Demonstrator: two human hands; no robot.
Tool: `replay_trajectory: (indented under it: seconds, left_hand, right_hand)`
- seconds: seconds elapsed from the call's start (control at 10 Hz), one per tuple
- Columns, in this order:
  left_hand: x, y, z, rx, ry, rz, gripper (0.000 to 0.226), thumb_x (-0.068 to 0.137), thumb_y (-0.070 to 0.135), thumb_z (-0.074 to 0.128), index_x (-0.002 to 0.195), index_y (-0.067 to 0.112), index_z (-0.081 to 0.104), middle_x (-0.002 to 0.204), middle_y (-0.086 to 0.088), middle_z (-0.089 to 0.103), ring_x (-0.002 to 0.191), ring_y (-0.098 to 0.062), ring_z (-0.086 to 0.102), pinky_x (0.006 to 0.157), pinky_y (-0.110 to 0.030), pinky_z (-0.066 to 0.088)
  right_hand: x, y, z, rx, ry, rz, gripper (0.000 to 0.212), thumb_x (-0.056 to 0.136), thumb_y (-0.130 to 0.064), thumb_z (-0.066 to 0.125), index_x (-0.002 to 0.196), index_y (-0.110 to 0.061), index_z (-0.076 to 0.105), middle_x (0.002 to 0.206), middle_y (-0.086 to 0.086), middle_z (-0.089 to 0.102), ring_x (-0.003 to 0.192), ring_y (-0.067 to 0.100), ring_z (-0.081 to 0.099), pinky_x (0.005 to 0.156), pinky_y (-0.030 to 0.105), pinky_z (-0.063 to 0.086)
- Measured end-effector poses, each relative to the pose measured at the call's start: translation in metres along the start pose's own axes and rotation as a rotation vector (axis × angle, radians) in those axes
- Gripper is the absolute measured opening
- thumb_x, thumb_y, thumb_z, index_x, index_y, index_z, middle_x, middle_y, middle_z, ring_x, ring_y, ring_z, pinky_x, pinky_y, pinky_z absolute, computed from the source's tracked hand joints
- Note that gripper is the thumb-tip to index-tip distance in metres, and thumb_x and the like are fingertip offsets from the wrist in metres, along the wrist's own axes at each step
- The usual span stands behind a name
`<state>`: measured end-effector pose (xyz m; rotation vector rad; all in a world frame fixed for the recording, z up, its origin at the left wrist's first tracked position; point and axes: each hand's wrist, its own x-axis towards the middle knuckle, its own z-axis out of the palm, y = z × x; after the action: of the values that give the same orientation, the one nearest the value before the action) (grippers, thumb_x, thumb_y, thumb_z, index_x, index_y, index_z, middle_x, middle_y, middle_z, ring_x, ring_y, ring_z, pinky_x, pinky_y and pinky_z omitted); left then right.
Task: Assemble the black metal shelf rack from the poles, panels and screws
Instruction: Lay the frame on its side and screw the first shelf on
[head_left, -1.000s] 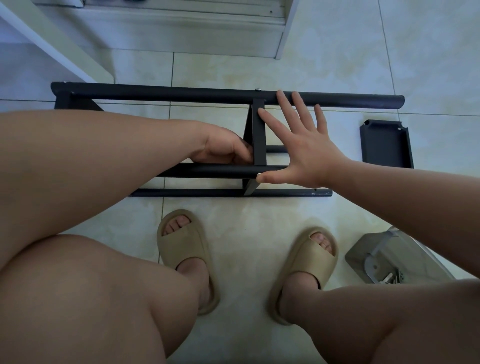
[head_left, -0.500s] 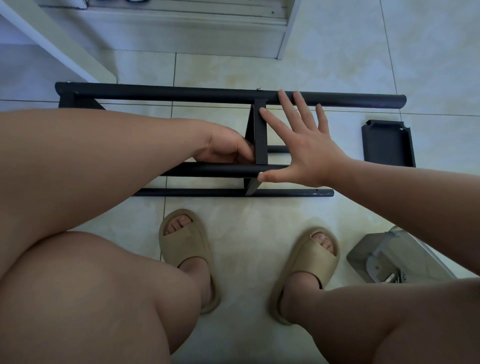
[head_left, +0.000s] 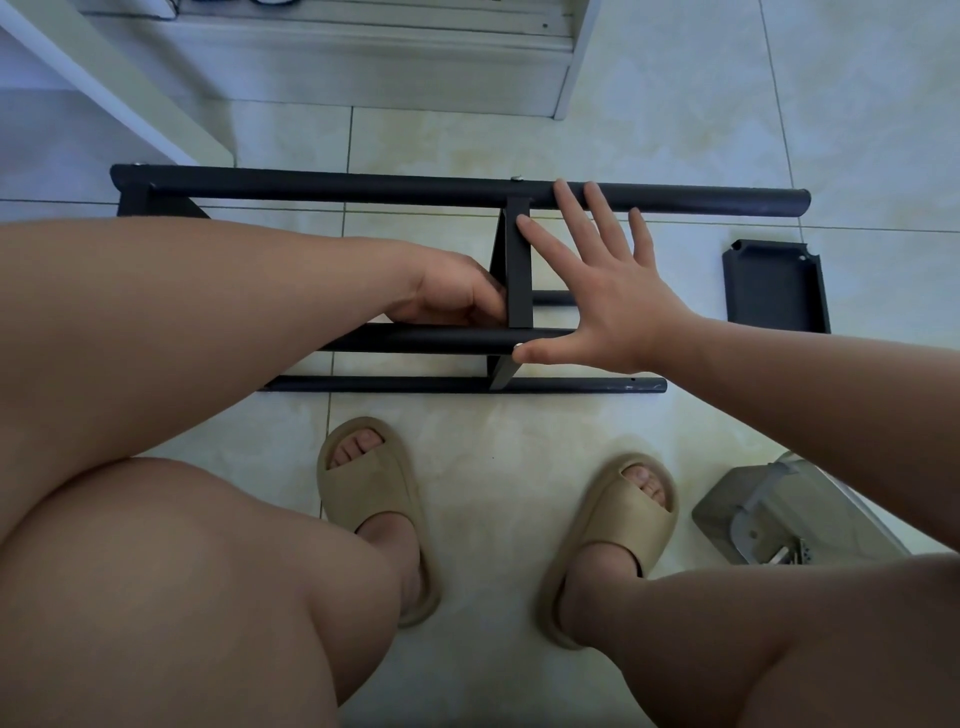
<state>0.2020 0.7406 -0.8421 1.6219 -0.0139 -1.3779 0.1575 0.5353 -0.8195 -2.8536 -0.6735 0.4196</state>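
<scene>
Left hand (head_left: 452, 299) sits low between the poles, its fingers curled in against the left face of the middle panel (head_left: 518, 275). Whether they grip the panel's edge or pinch something small behind it I cannot tell, since the panel hides the fingertips. The half-built rack (head_left: 701, 200) lies on its side on the tiled floor (head_left: 519, 441) just beyond the person's sandalled feet. Its far pole (head_left: 337, 186) runs left to right, a nearer pole (head_left: 426, 340) is raised off the tiles, and a third pole (head_left: 415, 385) rests flat below that. The middle panel stands edge-on between the far and nearer poles, with a small pale screw head (head_left: 515, 178) showing on the far pole right above it. My reading is that this joint is the one being worked, probably being seated or fastened. Right hand (head_left: 613, 312) is spread flat and grips nothing: its index fingertip (head_left: 523, 223) touches the panel's right face and its thumb (head_left: 540, 353) lies on the nearer pole. It looks like a brace that stops the panel tipping while the other hand works. A loose panel (head_left: 774, 291) waits further right, well apart from the frame, so at least one shelf is not yet fitted. Nearest the right knee lies a grey holder (head_left: 763, 514) with metal bits, too unclear to name.
</scene>
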Motion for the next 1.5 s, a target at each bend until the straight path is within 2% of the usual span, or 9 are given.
replay_trajectory:
  seconds: [0.2, 0.3, 0.4, 0.6, 0.8, 1.0, 1.2, 1.3, 1.5]
  left_hand:
    - [-0.0028, 0.0005, -0.0061, -0.133, -0.093, -0.022, 0.027, 0.091, -0.001, 0.051, 0.114, 0.01, 0.058, 0.101, -0.004, 0.07, 0.097, -0.02, 0.064, 0.089, -0.03, 0.052]
    - [-0.0029, -0.002, -0.0057, -0.036, -0.065, -0.076, 0.02, 0.097, 0.016, 0.051, 0.112, 0.018, 0.065, 0.104, 0.001, 0.069, 0.094, -0.014, 0.064, 0.09, -0.035, 0.052]
    - [0.0008, -0.0027, -0.0007, 0.076, 0.035, -0.083, 0.015, 0.095, 0.023, 0.058, 0.1, 0.02, 0.072, 0.091, 0.005, 0.074, 0.085, -0.01, 0.068, 0.091, -0.034, 0.054]
    - [-0.0007, 0.0003, -0.001, 0.005, -0.038, -0.034, 0.018, 0.094, 0.006, 0.053, 0.102, 0.012, 0.068, 0.086, -0.002, 0.071, 0.075, -0.013, 0.065, 0.07, -0.026, 0.052]
    - [-0.0034, -0.0003, -0.0046, -0.038, -0.093, -0.087, 0.021, 0.096, 0.014, 0.05, 0.114, 0.017, 0.062, 0.102, -0.001, 0.065, 0.096, -0.016, 0.06, 0.086, -0.032, 0.052]
    - [-0.0015, -0.0025, -0.0008, 0.04, -0.006, -0.049, 0.016, 0.096, 0.015, 0.057, 0.105, 0.019, 0.07, 0.088, 0.006, 0.074, 0.075, -0.008, 0.067, 0.074, -0.026, 0.052]
    - [-0.0017, -0.0022, -0.0023, -0.075, -0.032, -0.012, 0.025, 0.094, 0.002, 0.053, 0.115, 0.01, 0.064, 0.1, 0.0, 0.074, 0.093, -0.015, 0.069, 0.081, -0.022, 0.057]
    - [-0.0015, -0.0022, -0.0029, -0.078, -0.052, -0.03, 0.024, 0.097, 0.009, 0.05, 0.117, 0.014, 0.063, 0.102, 0.001, 0.071, 0.088, -0.016, 0.066, 0.077, -0.028, 0.053]
    - [-0.0013, -0.0033, 0.0, 0.047, -0.007, -0.088, 0.014, 0.096, 0.023, 0.057, 0.097, 0.023, 0.071, 0.09, 0.006, 0.071, 0.084, -0.009, 0.064, 0.083, -0.029, 0.052]
  right_hand:
    - [0.001, 0.0015, -0.0001, 0.003, 0.006, -0.004, 0.121, 0.063, -0.098, 0.038, 0.161, -0.04, -0.002, 0.169, 0.002, -0.02, 0.154, 0.026, -0.024, 0.122, 0.06, -0.01]
    - [0.0009, 0.0018, 0.0009, 0.005, 0.013, -0.008, 0.12, 0.064, -0.098, 0.037, 0.162, -0.039, -0.001, 0.169, 0.002, -0.019, 0.154, 0.027, -0.023, 0.122, 0.061, -0.009]
    - [0.0008, 0.0025, 0.0009, 0.009, 0.017, -0.008, 0.12, 0.064, -0.098, 0.038, 0.162, -0.039, 0.0, 0.169, 0.003, -0.018, 0.154, 0.027, -0.023, 0.122, 0.061, -0.009]
    - [0.0004, 0.002, 0.0013, 0.007, 0.012, -0.008, 0.12, 0.064, -0.098, 0.038, 0.161, -0.039, -0.001, 0.169, 0.002, -0.019, 0.154, 0.026, -0.024, 0.122, 0.06, -0.009]
    - [0.0002, 0.0014, 0.0002, 0.0, 0.011, -0.009, 0.12, 0.064, -0.098, 0.037, 0.162, -0.038, -0.001, 0.169, 0.003, -0.019, 0.154, 0.027, -0.023, 0.122, 0.06, -0.009]
    - [-0.0006, 0.0008, -0.0001, -0.003, 0.009, -0.007, 0.121, 0.064, -0.098, 0.037, 0.162, -0.038, -0.001, 0.169, 0.003, -0.02, 0.154, 0.027, -0.024, 0.122, 0.061, -0.009]
    - [-0.0009, 0.0002, 0.0005, -0.005, 0.008, -0.008, 0.121, 0.064, -0.098, 0.037, 0.162, -0.039, -0.002, 0.169, 0.003, -0.02, 0.154, 0.027, -0.024, 0.122, 0.061, -0.01]
    - [-0.0005, 0.0007, 0.0, 0.0, 0.008, -0.006, 0.121, 0.064, -0.098, 0.038, 0.162, -0.039, -0.001, 0.169, 0.002, -0.019, 0.154, 0.027, -0.024, 0.122, 0.06, -0.01]
    - [-0.0008, 0.0012, 0.0009, 0.001, 0.012, -0.008, 0.12, 0.064, -0.097, 0.039, 0.162, -0.038, -0.001, 0.169, 0.002, -0.019, 0.154, 0.027, -0.024, 0.122, 0.06, -0.01]
